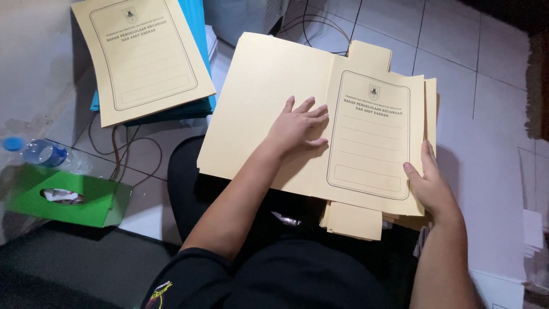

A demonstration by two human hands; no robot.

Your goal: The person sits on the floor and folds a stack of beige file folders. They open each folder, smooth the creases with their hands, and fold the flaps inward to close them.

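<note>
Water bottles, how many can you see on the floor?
1. A clear water bottle with a blue cap lies on its side at the far left, just above the green tissue box. Others may be hidden outside the view or behind the folder piles.

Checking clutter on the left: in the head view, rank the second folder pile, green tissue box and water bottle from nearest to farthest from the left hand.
From the left hand:
1. Folder pile, upper left, on blue folders.
2. Tissue box, lower left on the floor.
3. Bottle, far left edge.
</note>
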